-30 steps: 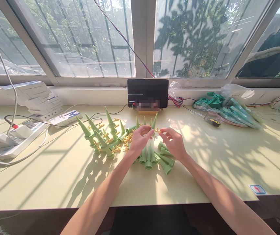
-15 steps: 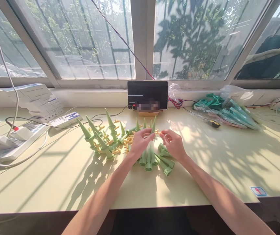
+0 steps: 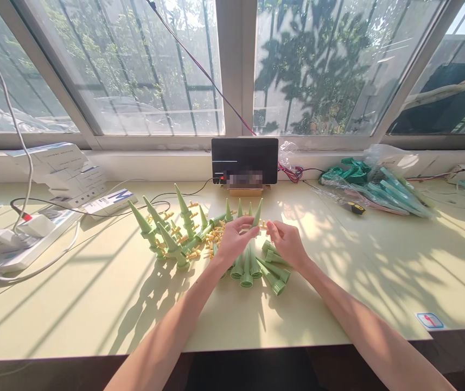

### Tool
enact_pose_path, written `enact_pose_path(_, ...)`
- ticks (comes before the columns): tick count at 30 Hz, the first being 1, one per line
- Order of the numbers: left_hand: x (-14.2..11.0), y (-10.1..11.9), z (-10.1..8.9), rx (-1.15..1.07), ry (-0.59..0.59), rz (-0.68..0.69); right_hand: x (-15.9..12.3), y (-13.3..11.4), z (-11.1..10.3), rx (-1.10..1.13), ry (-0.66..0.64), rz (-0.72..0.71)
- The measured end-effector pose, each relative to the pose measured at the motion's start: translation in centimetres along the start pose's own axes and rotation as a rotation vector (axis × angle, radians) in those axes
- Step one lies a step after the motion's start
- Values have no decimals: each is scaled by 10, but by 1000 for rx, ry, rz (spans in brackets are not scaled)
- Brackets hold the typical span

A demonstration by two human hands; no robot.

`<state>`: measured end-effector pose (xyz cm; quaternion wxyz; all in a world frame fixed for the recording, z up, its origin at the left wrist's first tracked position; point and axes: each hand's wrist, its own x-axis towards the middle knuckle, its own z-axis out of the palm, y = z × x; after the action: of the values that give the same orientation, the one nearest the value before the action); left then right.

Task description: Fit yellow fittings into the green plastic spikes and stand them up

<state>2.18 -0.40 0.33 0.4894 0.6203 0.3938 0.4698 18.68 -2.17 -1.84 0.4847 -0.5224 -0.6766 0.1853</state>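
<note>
My left hand (image 3: 235,240) is closed around a green plastic spike (image 3: 258,210), its point standing up above the fingers. Beside it, the thumb and fingers of my right hand (image 3: 286,243) pinch a small yellow valve piece (image 3: 262,224) at the spike's side; my fingers partly cover where the two meet. Several loose green spikes (image 3: 247,277) lie below my hands with their hollow ends toward me. To the left stand several green spikes (image 3: 172,245) with yellow valves attached. A pile of small yellow valves (image 3: 212,237) sits left of my left hand, partly hidden by it.
A dark screen (image 3: 244,160) stands at the back, on a small cardboard piece. White boxes (image 3: 63,168) and a power strip (image 3: 32,244) with cables are at left. Bagged teal parts (image 3: 395,193) and a black-and-yellow tool (image 3: 355,208) lie at right.
The spike in my left hand now leans slightly to the right. My right fingers have curled in more around the yellow valve. The view has tipped slightly.
</note>
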Motion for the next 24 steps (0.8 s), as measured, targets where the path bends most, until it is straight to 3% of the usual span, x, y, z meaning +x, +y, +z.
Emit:
enact_pose_path(12, 2, 1, 0, -25, 103, -77, -1, -1, -1, 144, -28, -35)
enact_pose_path(24, 2, -6, 0, -23, 14, -12, -2, -1, -1, 5, -50, -6)
